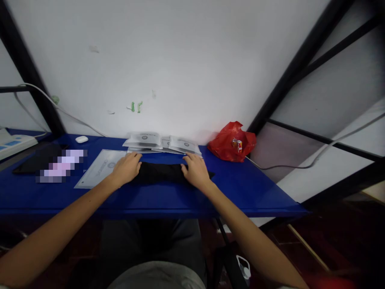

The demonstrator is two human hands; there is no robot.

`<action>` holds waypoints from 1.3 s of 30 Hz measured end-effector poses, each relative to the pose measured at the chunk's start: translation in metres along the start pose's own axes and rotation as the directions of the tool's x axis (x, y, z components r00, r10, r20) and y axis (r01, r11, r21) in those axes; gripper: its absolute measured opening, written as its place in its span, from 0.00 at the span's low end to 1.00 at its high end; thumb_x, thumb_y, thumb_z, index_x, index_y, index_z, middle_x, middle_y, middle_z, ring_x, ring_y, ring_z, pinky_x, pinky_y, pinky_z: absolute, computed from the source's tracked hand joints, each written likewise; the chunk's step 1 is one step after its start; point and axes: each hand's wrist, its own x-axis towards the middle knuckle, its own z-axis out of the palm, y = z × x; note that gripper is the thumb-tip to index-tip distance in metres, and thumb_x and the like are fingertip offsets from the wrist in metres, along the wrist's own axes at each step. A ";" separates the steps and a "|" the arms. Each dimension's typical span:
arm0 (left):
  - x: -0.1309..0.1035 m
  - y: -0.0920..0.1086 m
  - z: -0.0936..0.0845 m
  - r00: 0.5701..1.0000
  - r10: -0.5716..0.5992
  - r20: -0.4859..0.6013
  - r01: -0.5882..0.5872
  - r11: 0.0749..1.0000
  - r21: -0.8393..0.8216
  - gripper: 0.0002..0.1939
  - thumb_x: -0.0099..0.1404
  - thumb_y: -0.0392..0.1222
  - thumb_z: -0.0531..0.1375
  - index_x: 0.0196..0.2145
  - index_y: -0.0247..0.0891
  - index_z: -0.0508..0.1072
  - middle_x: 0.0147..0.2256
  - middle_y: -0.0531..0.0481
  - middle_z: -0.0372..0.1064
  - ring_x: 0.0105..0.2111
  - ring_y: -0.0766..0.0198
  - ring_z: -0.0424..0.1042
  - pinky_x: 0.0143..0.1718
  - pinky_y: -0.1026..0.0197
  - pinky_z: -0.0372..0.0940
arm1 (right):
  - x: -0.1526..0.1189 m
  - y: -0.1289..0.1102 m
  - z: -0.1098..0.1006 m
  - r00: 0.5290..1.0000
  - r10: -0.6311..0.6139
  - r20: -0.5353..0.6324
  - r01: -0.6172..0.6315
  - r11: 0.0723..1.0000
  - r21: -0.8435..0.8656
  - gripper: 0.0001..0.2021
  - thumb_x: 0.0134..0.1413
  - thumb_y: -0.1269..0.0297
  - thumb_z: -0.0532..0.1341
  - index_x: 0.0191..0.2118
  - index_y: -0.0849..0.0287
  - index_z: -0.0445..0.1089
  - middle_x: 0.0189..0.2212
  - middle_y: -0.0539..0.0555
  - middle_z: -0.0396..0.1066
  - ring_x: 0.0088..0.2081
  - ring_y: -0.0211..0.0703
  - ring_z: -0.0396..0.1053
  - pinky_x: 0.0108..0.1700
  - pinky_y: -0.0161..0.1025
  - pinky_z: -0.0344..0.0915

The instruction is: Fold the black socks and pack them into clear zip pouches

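A strip of folded black cloth lies across the blue table in front of me. My left hand rests over its left end, fingers reaching forward past the far edge and thumb toward the middle. Over the right end lies my right hand, its fingers also stretched forward and apart from the thumb. A dark corner of the cloth shows beyond that hand. Left of the cloth is a flat, pale printed plastic bag, partly behind my left hand. Several similar printed bags sit behind the cloth near the wall.
A red plastic bag stands at the table's right rear. At left are a white earphone case, a dark flat device under a blurred patch, and a white power strip. Black frame posts and cables flank the blue table.
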 end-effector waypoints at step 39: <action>-0.026 -0.023 -0.046 0.945 -0.224 0.240 0.291 0.909 -0.298 0.16 0.54 0.48 0.54 0.38 0.36 0.69 0.36 0.43 0.74 0.35 0.55 0.73 0.36 0.59 0.64 | -0.031 0.076 0.019 0.997 0.082 0.015 -0.083 0.964 0.251 0.17 0.58 0.54 0.55 0.45 0.60 0.71 0.44 0.57 0.73 0.47 0.48 0.68 0.52 0.47 0.62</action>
